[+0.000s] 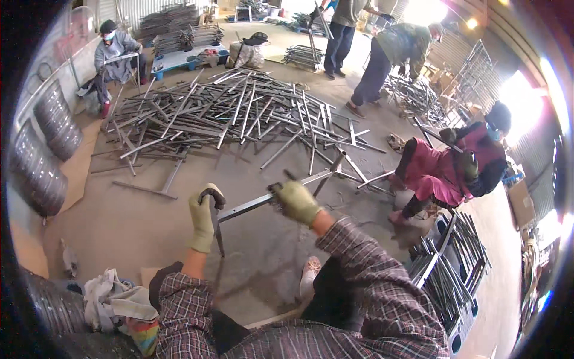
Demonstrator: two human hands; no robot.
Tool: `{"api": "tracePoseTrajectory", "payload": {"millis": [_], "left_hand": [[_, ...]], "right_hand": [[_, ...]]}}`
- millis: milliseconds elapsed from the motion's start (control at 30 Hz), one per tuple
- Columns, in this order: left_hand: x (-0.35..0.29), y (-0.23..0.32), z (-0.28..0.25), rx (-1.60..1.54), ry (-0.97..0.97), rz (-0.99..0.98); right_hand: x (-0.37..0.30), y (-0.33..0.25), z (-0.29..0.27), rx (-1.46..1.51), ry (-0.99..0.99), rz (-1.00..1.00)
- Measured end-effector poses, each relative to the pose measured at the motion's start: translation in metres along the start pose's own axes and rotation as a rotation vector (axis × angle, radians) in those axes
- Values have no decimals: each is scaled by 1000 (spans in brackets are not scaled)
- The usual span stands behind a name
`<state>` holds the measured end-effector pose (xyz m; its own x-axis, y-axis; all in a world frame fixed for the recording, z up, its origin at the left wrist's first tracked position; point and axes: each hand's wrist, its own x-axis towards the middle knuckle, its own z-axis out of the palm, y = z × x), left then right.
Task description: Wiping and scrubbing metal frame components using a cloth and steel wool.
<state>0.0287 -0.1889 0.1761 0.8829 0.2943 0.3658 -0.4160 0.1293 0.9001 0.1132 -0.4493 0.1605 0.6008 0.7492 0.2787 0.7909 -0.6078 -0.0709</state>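
A metal tube frame (254, 203) slants across in front of me, its crossbar rising to the right into a short cross tube at the far end. My left hand (205, 221), in a pale green glove with dark fingertips, is closed round the upright tube at its near left end. That tube's lower part (220, 239) sticks out below the hand. My right hand (295, 202), gloved alike, is closed beside the crossbar. A short dark stick-like tool (290, 175) pokes out above its fingers; the rest is hidden in the grip.
Ahead lies a wide heap of metal tube frames (239, 113). A stack of finished-looking dark tubes (445, 275) sits at my right. Coils (37, 170) stand on the left, by a cloth (119, 302). One person (448, 155) sits on the right; others work farther back.
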Motion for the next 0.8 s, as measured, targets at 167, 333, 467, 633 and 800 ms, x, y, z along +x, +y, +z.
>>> {"api": "tracePoseTrajectory", "payload": {"millis": [167,333,467,633,800], "left_hand": [[-5,-1,-4,115,8,-5],[-22,-4,-17,263,113,-56],[-12,28,7,154,12,58],[-23,23,3,224,-48,47],[-21,20,7,168,-17,-49]], "right_hand": [[35,-107,23,172,128,-217],[15,-141,29,663,358,-26],[-37,-170,40,1146,642,520],[-8,-156,50,1049,828,457],[0,-127,25,1424,1015,522]]}}
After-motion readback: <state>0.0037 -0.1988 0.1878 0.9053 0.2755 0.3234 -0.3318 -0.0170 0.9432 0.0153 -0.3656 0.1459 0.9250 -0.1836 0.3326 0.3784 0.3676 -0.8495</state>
